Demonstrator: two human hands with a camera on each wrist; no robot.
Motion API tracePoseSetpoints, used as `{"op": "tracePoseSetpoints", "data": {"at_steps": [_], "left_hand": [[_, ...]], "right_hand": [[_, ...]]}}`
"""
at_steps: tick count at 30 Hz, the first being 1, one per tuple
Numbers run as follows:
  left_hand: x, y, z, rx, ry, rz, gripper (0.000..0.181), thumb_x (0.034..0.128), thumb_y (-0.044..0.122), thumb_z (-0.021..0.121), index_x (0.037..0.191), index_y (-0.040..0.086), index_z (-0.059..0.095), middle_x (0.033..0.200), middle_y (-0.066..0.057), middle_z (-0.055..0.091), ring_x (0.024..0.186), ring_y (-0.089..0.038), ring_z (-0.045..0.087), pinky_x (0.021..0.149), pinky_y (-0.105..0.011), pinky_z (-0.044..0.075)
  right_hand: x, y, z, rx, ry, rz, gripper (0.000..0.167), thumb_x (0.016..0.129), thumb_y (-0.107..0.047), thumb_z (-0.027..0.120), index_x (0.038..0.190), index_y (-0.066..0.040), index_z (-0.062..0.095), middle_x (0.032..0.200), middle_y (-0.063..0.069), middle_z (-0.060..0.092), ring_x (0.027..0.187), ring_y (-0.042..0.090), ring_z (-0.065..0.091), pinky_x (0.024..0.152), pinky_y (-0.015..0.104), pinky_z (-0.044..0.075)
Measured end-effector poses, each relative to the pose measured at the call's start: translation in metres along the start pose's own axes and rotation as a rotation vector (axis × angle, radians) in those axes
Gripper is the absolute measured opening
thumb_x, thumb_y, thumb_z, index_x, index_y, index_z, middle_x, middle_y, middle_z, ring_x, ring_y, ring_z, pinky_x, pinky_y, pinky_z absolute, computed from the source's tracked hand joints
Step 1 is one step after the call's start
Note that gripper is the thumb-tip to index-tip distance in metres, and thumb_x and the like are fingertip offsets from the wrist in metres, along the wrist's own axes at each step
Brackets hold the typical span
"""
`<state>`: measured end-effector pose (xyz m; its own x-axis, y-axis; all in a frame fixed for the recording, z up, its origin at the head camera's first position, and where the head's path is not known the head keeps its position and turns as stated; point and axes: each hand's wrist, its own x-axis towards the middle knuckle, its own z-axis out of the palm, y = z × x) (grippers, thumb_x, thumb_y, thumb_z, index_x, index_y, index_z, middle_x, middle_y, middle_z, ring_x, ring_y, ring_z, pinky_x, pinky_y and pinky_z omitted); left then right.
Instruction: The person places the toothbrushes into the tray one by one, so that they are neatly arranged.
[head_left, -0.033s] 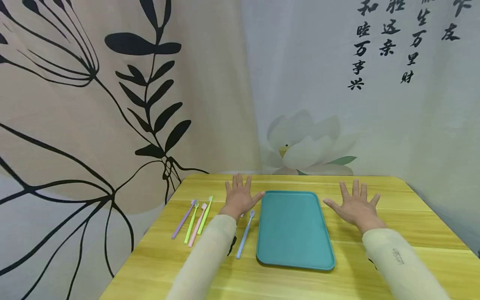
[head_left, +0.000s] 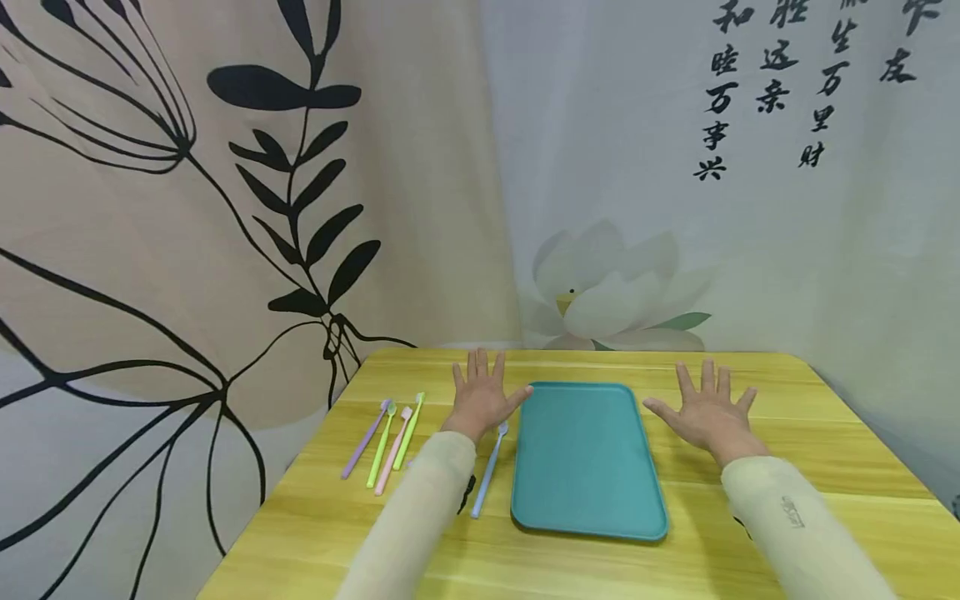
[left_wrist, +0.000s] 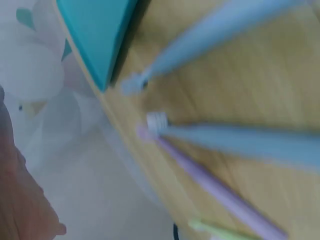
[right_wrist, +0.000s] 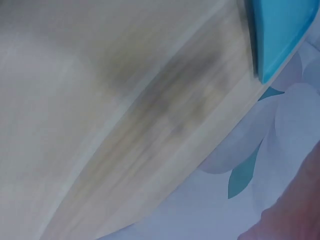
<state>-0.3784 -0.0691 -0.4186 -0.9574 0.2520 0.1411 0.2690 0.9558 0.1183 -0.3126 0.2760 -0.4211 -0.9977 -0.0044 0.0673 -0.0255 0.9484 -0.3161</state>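
My left hand (head_left: 481, 403) is held over the table with its fingers spread, beside the left edge of a teal tray (head_left: 588, 462). A blue toothbrush (head_left: 488, 477) lies between the left forearm and the tray. Farther left lie a purple toothbrush (head_left: 365, 442), a green one, a pink toothbrush (head_left: 392, 454) and a yellow-green one. The left wrist view shows a second blue toothbrush (left_wrist: 245, 143) by another purple one (left_wrist: 215, 189), mostly hidden by the arm in the head view. Fingers spread, my right hand (head_left: 705, 417) hovers right of the tray. Neither hand holds anything.
The wooden table (head_left: 825, 500) ends at a curtain (head_left: 442, 208) printed with plants, a lotus and dark characters. Light sleeves cover both forearms. The tray's corner (right_wrist: 267, 60) shows at the top of the right wrist view.
The head view has shifted very slightly. My left hand has drifted a little to the right and my right hand a little to the left; the toothbrushes and tray lie as before.
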Motion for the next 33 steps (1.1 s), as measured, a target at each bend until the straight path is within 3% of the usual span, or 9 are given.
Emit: {"op": "tracePoseSetpoints", "data": {"at_steps": [9,14,19,33], "left_hand": [[0.001,0.006,0.006,0.004,-0.014,0.007,0.093,0.0931,0.076,0.031,0.160,0.014,0.014,0.163,-0.022,0.003,0.150,-0.037,-0.003,0.115,-0.062,-0.002],[0.003,0.002,0.003,-0.012,-0.031,-0.007,0.094,0.0922,0.077,0.032,0.161,0.016,0.013,0.163,-0.021,0.000,0.149,-0.036,-0.006,0.115,-0.061,-0.004],[0.001,-0.006,0.002,-0.030,0.006,-0.007,0.094,0.0920,0.076,0.036,0.160,0.014,0.017,0.163,-0.023,0.003,0.150,-0.037,-0.003,0.115,-0.062,-0.003],[0.003,-0.024,-0.027,0.020,0.036,-0.034,0.093,0.0933,0.076,0.032,0.160,0.013,0.016,0.162,-0.024,0.005,0.149,-0.038,-0.002,0.115,-0.064,0.001]], "right_hand": [[-0.001,-0.003,0.004,0.009,0.000,0.004,0.103,0.093,-0.075,0.036,0.157,0.000,0.009,0.154,0.039,-0.013,0.138,0.058,-0.018,0.093,0.078,-0.021],[0.000,-0.003,0.006,0.018,-0.009,0.005,0.105,0.092,-0.077,0.035,0.158,0.000,0.007,0.154,0.039,-0.014,0.138,0.059,-0.017,0.093,0.079,-0.020],[0.002,-0.005,0.006,0.016,-0.006,0.001,0.105,0.091,-0.077,0.035,0.158,-0.001,0.009,0.154,0.040,-0.010,0.138,0.060,-0.014,0.094,0.081,-0.016],[0.008,-0.004,-0.004,0.056,0.013,-0.013,0.099,0.094,-0.070,0.042,0.156,0.002,0.014,0.153,0.043,-0.002,0.138,0.062,-0.004,0.098,0.082,-0.003]]}}
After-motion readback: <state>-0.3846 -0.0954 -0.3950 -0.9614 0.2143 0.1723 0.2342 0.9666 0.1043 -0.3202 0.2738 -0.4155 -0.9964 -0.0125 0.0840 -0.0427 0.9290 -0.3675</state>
